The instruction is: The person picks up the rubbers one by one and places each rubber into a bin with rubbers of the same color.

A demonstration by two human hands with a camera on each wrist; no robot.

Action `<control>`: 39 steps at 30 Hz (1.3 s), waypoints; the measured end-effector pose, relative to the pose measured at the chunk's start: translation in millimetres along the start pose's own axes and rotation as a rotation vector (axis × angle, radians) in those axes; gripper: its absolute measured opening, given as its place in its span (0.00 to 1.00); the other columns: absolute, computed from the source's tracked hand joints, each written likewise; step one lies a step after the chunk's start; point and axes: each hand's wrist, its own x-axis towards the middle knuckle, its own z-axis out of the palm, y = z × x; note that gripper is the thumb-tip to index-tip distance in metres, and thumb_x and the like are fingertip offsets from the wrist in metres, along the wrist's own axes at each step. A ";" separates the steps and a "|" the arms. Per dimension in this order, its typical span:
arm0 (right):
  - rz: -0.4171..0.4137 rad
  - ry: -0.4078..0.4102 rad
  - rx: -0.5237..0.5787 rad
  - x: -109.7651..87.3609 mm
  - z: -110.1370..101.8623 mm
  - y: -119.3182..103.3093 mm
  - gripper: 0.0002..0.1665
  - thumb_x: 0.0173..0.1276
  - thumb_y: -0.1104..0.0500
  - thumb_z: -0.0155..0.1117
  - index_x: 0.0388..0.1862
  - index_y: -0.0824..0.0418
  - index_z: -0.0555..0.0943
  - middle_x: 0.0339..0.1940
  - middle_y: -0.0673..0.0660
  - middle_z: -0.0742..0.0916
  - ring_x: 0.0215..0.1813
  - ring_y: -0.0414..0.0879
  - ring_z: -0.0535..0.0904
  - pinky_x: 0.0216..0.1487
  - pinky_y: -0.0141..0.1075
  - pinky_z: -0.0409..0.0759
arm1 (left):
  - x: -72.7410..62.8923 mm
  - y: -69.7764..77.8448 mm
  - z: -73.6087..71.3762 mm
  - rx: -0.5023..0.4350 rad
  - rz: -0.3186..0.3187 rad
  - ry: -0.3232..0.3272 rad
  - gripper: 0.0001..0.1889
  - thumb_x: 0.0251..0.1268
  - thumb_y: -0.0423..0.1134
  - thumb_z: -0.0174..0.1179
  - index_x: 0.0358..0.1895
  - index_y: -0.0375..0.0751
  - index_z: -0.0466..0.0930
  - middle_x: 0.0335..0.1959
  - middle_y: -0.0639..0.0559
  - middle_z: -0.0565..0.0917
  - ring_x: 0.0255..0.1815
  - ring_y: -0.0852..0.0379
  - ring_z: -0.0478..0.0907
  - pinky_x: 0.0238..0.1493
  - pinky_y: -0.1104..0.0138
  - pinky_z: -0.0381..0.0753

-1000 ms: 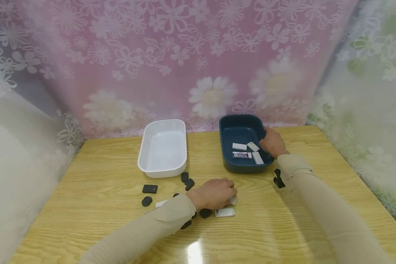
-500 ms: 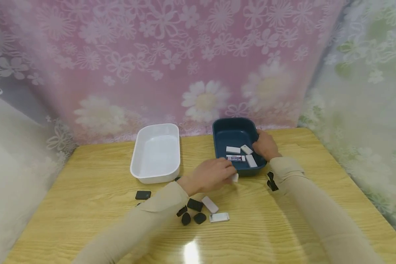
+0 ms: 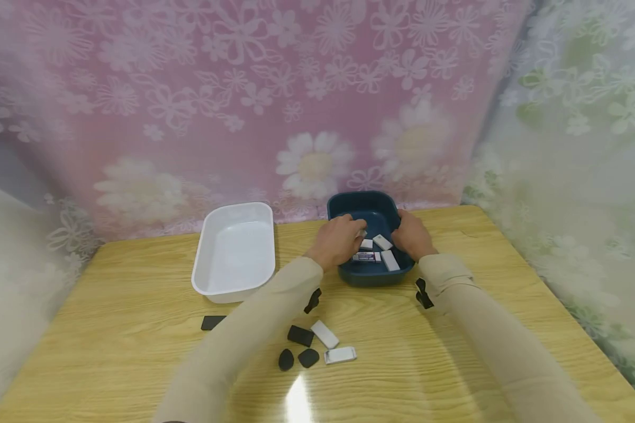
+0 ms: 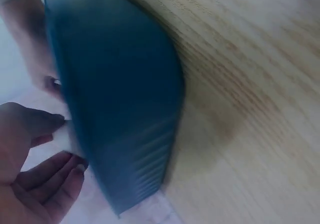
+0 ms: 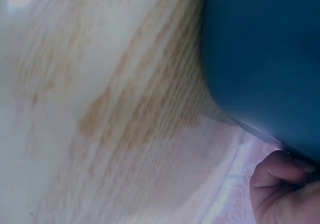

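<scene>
My left hand (image 3: 340, 241) is over the dark blue tub (image 3: 370, 280), pinching a white eraser (image 3: 362, 233) between thumb and fingers. In the left wrist view that eraser (image 4: 61, 136) overlaps the tub's rim. Several white erasers lie inside the tub, among them one in a printed sleeve (image 3: 366, 257) and a bare one (image 3: 390, 260). At the tub's right side, my right hand (image 3: 413, 235) grips the rim. The right wrist view shows its curled fingers (image 5: 280, 169) at the tub's edge.
A white tub (image 3: 233, 296) stands left of the blue one. Nearer on the wooden table lie two white erasers (image 3: 325, 334), a black block (image 3: 300, 335) and rounded black pieces (image 3: 308, 357). Another black block (image 3: 213, 322) is partly behind the left sleeve. A flowered curtain (image 3: 317, 117) hangs behind.
My left hand has carried the white eraser from the table pieces up and over the blue tub. The right hand keeps its grip on the rim. The head view has shifted slightly right.
</scene>
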 end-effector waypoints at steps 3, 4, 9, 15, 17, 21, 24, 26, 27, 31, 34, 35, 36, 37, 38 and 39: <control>0.002 -0.003 0.012 -1.0 -0.2 -2.2 0.39 0.63 0.69 0.48 0.73 0.71 0.52 0.68 0.73 0.67 0.65 0.66 0.65 0.60 0.57 0.67 | 8.4 0.0 8.4 0.057 -0.071 -0.020 0.09 0.69 0.41 0.56 0.48 0.46 0.81 0.40 0.50 0.82 0.39 0.53 0.79 0.40 0.61 0.79; 0.002 -0.002 0.013 -1.7 -0.4 -2.8 0.38 0.63 0.69 0.47 0.73 0.71 0.52 0.68 0.73 0.66 0.65 0.66 0.65 0.60 0.57 0.67 | 10.6 0.3 10.7 0.087 -0.090 -0.029 0.09 0.68 0.41 0.56 0.47 0.47 0.81 0.39 0.50 0.83 0.39 0.52 0.79 0.40 0.61 0.79; -0.003 0.003 0.015 -4.4 -2.0 -2.9 0.38 0.64 0.69 0.47 0.73 0.72 0.52 0.69 0.73 0.66 0.66 0.67 0.64 0.61 0.57 0.65 | 18.8 2.7 22.6 0.282 -0.121 -0.103 0.08 0.66 0.44 0.57 0.44 0.52 0.84 0.38 0.54 0.84 0.43 0.53 0.74 0.50 0.60 0.72; 0.008 0.011 0.010 -4.4 -1.6 -3.1 0.38 0.64 0.69 0.48 0.73 0.72 0.53 0.68 0.72 0.67 0.66 0.66 0.65 0.61 0.57 0.65 | 23.8 5.0 33.6 0.462 -0.113 -0.154 0.08 0.65 0.44 0.57 0.42 0.57 0.86 0.38 0.57 0.84 0.43 0.53 0.69 0.52 0.59 0.63; 0.013 0.010 0.003 -4.4 -1.0 -3.6 0.37 0.64 0.69 0.48 0.73 0.72 0.53 0.68 0.72 0.67 0.65 0.66 0.65 0.61 0.57 0.65 | 24.7 5.4 36.7 0.486 -0.120 -0.170 0.09 0.66 0.44 0.56 0.42 0.57 0.86 0.38 0.57 0.84 0.42 0.54 0.68 0.51 0.59 0.62; 0.028 0.005 -0.003 -4.5 0.0 -4.4 0.37 0.65 0.68 0.48 0.73 0.71 0.53 0.68 0.72 0.67 0.66 0.66 0.65 0.61 0.58 0.65 | 25.2 7.0 40.6 0.509 -0.143 -0.203 0.10 0.68 0.43 0.55 0.42 0.57 0.86 0.38 0.58 0.84 0.40 0.54 0.68 0.50 0.59 0.61; 0.040 0.002 -0.002 -4.1 0.5 -4.0 0.37 0.65 0.68 0.48 0.73 0.70 0.53 0.68 0.72 0.67 0.66 0.66 0.65 0.61 0.58 0.65 | 25.2 8.9 41.5 0.528 -0.155 -0.217 0.10 0.70 0.43 0.54 0.42 0.58 0.86 0.36 0.58 0.84 0.39 0.54 0.66 0.48 0.59 0.60; 0.041 0.006 -0.005 -4.1 0.7 -3.8 0.37 0.65 0.68 0.48 0.73 0.70 0.53 0.68 0.72 0.67 0.66 0.66 0.65 0.61 0.58 0.65 | 24.7 10.2 41.6 0.540 -0.159 -0.216 0.11 0.71 0.43 0.53 0.41 0.58 0.87 0.36 0.59 0.84 0.39 0.54 0.65 0.48 0.58 0.59; 0.040 0.008 -0.006 -4.3 0.8 -3.9 0.37 0.65 0.68 0.48 0.73 0.70 0.53 0.68 0.71 0.67 0.66 0.66 0.65 0.61 0.58 0.65 | 24.5 10.5 41.9 0.546 -0.163 -0.219 0.11 0.71 0.43 0.52 0.42 0.59 0.87 0.36 0.59 0.84 0.40 0.53 0.64 0.48 0.58 0.58; 0.035 0.010 -0.015 -4.9 1.4 -4.5 0.37 0.65 0.68 0.48 0.74 0.70 0.54 0.68 0.71 0.67 0.65 0.66 0.66 0.60 0.58 0.66 | 24.1 10.3 44.6 0.561 -0.191 -0.244 0.12 0.71 0.44 0.52 0.44 0.60 0.86 0.37 0.59 0.84 0.44 0.52 0.62 0.49 0.57 0.56; 0.039 0.007 -0.020 -5.3 1.6 -5.0 0.37 0.65 0.68 0.47 0.74 0.69 0.54 0.68 0.71 0.67 0.65 0.65 0.66 0.60 0.58 0.67 | 24.6 8.4 46.8 0.568 -0.182 -0.239 0.12 0.71 0.45 0.51 0.43 0.60 0.87 0.37 0.59 0.83 0.45 0.52 0.60 0.49 0.57 0.55; 0.041 0.008 -0.019 -5.2 1.5 -4.6 0.37 0.65 0.68 0.47 0.74 0.69 0.54 0.68 0.70 0.68 0.65 0.65 0.66 0.60 0.58 0.67 | 25.0 7.2 47.2 0.566 -0.172 -0.220 0.13 0.71 0.45 0.50 0.41 0.59 0.87 0.36 0.58 0.82 0.44 0.52 0.60 0.49 0.57 0.55; 0.043 0.006 -0.019 -5.3 1.2 -4.7 0.37 0.65 0.68 0.47 0.74 0.69 0.54 0.68 0.70 0.68 0.65 0.65 0.66 0.59 0.58 0.67 | 25.3 6.0 47.1 0.559 -0.161 -0.189 0.13 0.71 0.45 0.50 0.39 0.59 0.87 0.36 0.58 0.81 0.44 0.52 0.59 0.49 0.57 0.55; 0.045 0.005 -0.017 -5.1 0.9 -4.7 0.37 0.65 0.68 0.47 0.74 0.69 0.54 0.68 0.71 0.68 0.65 0.66 0.66 0.59 0.58 0.67 | 25.1 5.1 45.7 0.545 -0.152 -0.153 0.13 0.71 0.46 0.49 0.37 0.57 0.86 0.36 0.57 0.80 0.43 0.52 0.59 0.48 0.57 0.54; 0.047 0.005 -0.018 -4.6 0.5 -4.1 0.37 0.65 0.68 0.47 0.74 0.69 0.54 0.68 0.71 0.68 0.65 0.66 0.66 0.59 0.58 0.68 | 24.7 4.1 43.7 0.521 -0.143 -0.107 0.13 0.72 0.46 0.48 0.36 0.56 0.85 0.36 0.56 0.79 0.43 0.51 0.59 0.48 0.57 0.54; 0.047 0.006 -0.020 -4.2 -0.1 -3.5 0.37 0.65 0.68 0.48 0.74 0.69 0.53 0.68 0.71 0.68 0.64 0.66 0.67 0.59 0.58 0.68 | 24.1 3.0 41.2 0.494 -0.133 -0.051 0.13 0.72 0.46 0.48 0.34 0.55 0.84 0.35 0.55 0.77 0.43 0.51 0.59 0.47 0.58 0.55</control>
